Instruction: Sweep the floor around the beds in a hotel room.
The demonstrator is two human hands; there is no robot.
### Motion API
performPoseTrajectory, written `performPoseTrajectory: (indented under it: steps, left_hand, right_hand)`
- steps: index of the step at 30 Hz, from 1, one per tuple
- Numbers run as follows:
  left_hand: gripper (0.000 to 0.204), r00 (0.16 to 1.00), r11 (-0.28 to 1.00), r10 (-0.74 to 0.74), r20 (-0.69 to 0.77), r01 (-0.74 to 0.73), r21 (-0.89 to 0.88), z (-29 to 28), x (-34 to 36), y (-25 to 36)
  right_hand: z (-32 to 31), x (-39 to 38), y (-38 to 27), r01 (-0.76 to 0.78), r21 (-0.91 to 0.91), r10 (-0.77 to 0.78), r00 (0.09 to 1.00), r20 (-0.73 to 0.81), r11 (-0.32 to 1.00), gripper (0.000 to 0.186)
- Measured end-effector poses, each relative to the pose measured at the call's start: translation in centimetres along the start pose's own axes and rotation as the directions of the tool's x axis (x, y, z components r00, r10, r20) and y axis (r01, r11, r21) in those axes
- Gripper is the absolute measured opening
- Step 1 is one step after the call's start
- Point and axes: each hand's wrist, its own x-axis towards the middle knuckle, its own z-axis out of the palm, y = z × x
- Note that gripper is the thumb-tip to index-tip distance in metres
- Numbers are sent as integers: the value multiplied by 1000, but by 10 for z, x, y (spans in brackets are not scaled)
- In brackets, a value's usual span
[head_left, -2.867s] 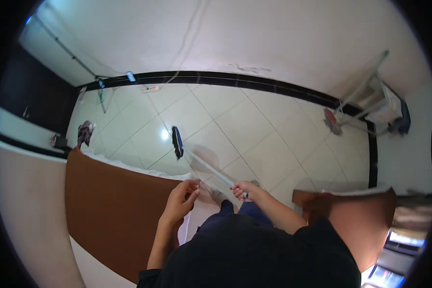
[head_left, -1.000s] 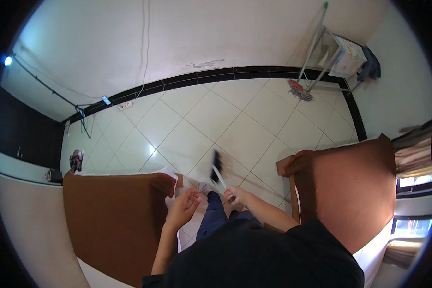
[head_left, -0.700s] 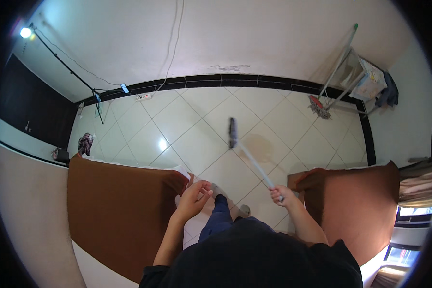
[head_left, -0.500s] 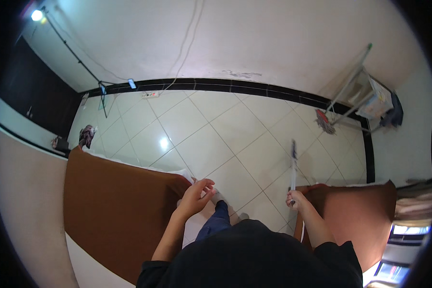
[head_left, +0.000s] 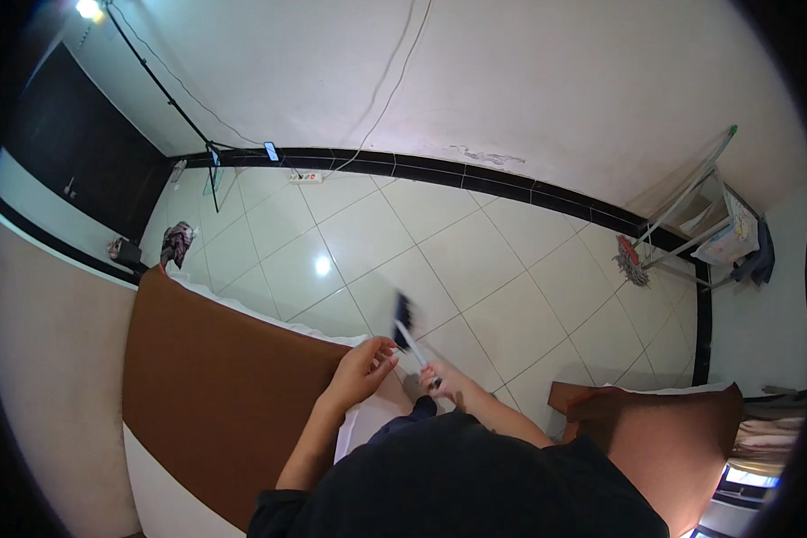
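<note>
My right hand (head_left: 441, 380) is closed round the white handle of a long-handled brush (head_left: 404, 321). The brush's dark bristled head is blurred by motion and points away from me, above the tiled floor. Just left of it is my left hand (head_left: 360, 369), palm inward, with its fingers bent and apart and nothing visible in them. Its fingertips come close to the brush head; I cannot tell whether they touch. Below the left hand lies the edge of a brown-covered, bed-like surface (head_left: 224, 386).
A second brown-covered surface (head_left: 655, 430) is at the right. Along the far wall stand a lamp tripod (head_left: 166, 99) and a power strip (head_left: 305, 177). A mop (head_left: 632, 260) leans by a rack (head_left: 726, 229). A dark patterned cloth (head_left: 177, 244) is at the left.
My right hand has swung the brush from the right over to the left, beside my left hand. The left hand stays near the brown edge. The view has shifted slightly.
</note>
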Motion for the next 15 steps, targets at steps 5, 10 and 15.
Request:
performPoseTrajectory:
  steps: [5, 10, 15]
  left_hand:
    - [22, 999, 1000, -14, 39, 14, -4, 2, 33, 9]
    - [20, 994, 995, 104, 14, -104, 6, 15, 75, 18]
    - [21, 997, 997, 76, 9, -76, -13, 37, 124, 41]
  right_hand:
    - [-13, -60, -53, -42, 118, 31, 995, 99, 992, 11]
    - [-89, -165, -66, 265, 36, -266, 964, 20, 964, 7]
    - [-153, -232, -93, 446, -184, -473, 718, -511, 876, 16]
